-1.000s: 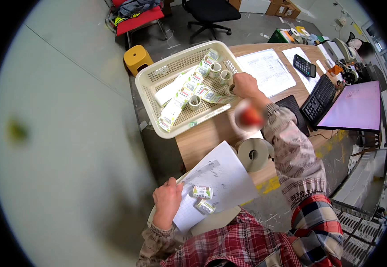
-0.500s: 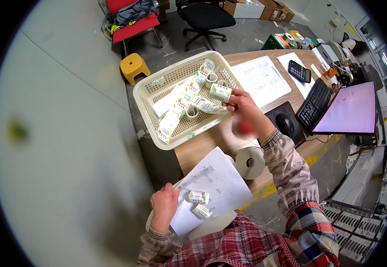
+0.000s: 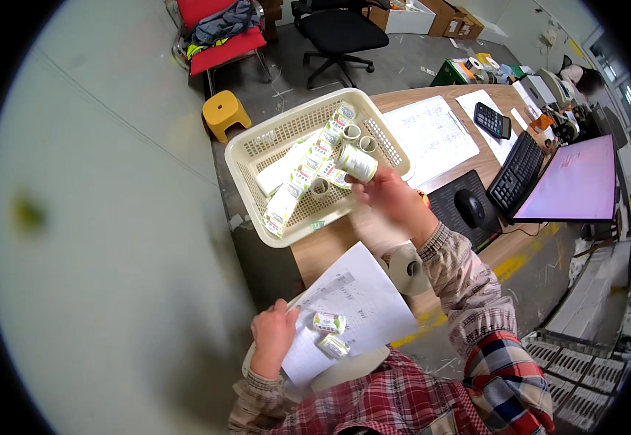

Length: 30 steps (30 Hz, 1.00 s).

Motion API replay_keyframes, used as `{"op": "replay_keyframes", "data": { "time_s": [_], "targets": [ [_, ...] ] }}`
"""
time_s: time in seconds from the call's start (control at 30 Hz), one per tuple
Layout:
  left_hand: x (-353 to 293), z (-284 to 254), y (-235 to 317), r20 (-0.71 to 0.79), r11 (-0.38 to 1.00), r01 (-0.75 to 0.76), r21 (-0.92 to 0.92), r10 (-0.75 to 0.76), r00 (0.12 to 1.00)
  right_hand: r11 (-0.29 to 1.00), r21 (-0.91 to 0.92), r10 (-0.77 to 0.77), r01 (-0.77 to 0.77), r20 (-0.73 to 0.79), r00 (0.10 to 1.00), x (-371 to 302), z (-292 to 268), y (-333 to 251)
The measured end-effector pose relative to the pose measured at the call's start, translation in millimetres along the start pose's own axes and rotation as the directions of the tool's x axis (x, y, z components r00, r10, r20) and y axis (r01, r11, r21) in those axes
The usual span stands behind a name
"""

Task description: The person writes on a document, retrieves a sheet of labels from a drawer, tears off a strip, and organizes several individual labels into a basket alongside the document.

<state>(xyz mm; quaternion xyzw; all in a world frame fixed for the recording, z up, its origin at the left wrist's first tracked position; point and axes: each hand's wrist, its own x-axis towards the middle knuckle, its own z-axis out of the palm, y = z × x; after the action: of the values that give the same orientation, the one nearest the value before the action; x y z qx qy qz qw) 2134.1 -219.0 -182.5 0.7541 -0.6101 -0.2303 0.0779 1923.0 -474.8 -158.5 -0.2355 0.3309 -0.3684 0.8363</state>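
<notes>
White-and-green label roll (image 3: pixel 356 163) is clamped in the right hand (image 3: pixel 391 196) over the cream basket (image 3: pixel 241 168); the left hand (image 3: pixel 273 333) touches the papers (image 3: pixel 382 293) at left, its grip unclear.

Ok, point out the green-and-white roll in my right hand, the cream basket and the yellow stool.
Green-and-white roll (image 3: pixel 356 163): head view, on its printed side.
Cream basket (image 3: pixel 279 129): head view, on its perforated far wall.
Yellow stool (image 3: pixel 221 111): head view, on its seat.
</notes>
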Motion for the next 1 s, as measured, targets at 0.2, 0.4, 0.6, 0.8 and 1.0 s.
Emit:
{"op": "replay_keyframes", "data": {
  "time_s": [0.2,0.4,0.6,0.8,1.0],
  "targets": [
    [-2,5,-4,-0.031,1.0,-0.004,-0.007,0.004,1.0,0.997,0.002,-0.069,0.071,0.247,0.967,-4,-2,9],
    [-3,4,-2,-0.083,0.997,-0.012,-0.081,0.005,0.997,0.997,-0.004,-0.068,0.072,0.277,0.958,-10,-1,19],
    [-5,6,-4,-0.082,0.998,0.002,-0.06,-0.007,0.997,0.974,-0.182,-0.079,0.132,0.271,0.959,-28,22,23],
    [-5,6,-3,-0.064,0.998,0.029,-0.062,-0.033,0.997,0.95,-0.243,-0.152,0.194,0.182,0.971,-34,15,28],
    [-5,7,-3,-0.087,0.997,0.0,-0.071,-0.006,0.996,0.71,-0.561,-0.442,0.425,0.114,0.89,-36,13,39]
  ]
}}
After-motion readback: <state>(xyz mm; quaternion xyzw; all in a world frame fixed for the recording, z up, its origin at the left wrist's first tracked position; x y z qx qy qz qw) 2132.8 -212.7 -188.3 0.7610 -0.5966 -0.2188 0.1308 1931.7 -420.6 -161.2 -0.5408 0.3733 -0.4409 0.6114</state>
